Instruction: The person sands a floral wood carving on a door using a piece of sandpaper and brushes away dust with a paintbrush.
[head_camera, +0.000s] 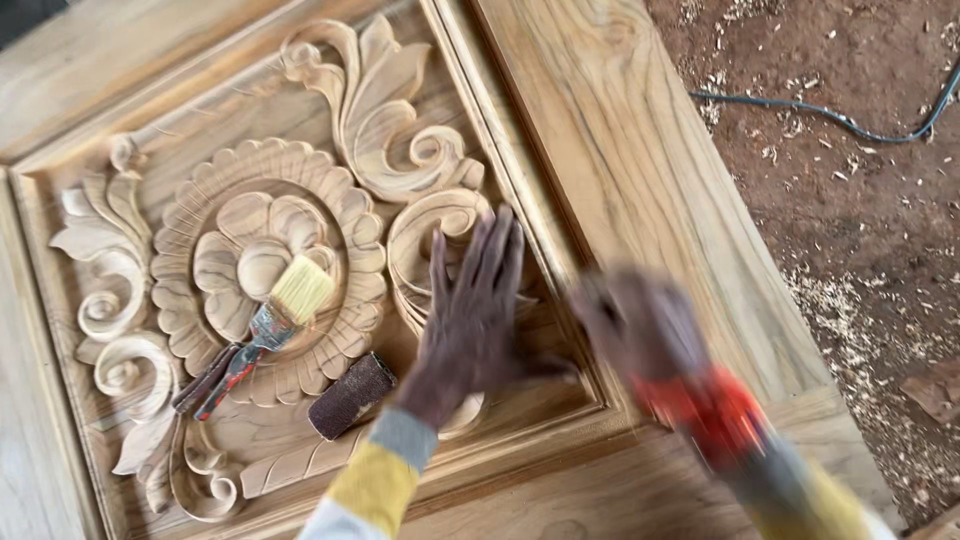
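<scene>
Carved wood — a door panel (600, 150) with a flower rosette and leaf scrolls — fills the scene's left and middle. The left hand (470, 310) is laid flat on a scroll near the panel's right moulding, fingers spread and open. The right hand (640, 325) is blurred just right of it; its fingers cannot be told. A paintbrush (270, 325) and a dark sanding roll (352, 395) are rested on the carving. A black cable (840, 118) is seen far right on the shaving-strewn dirt.
</scene>
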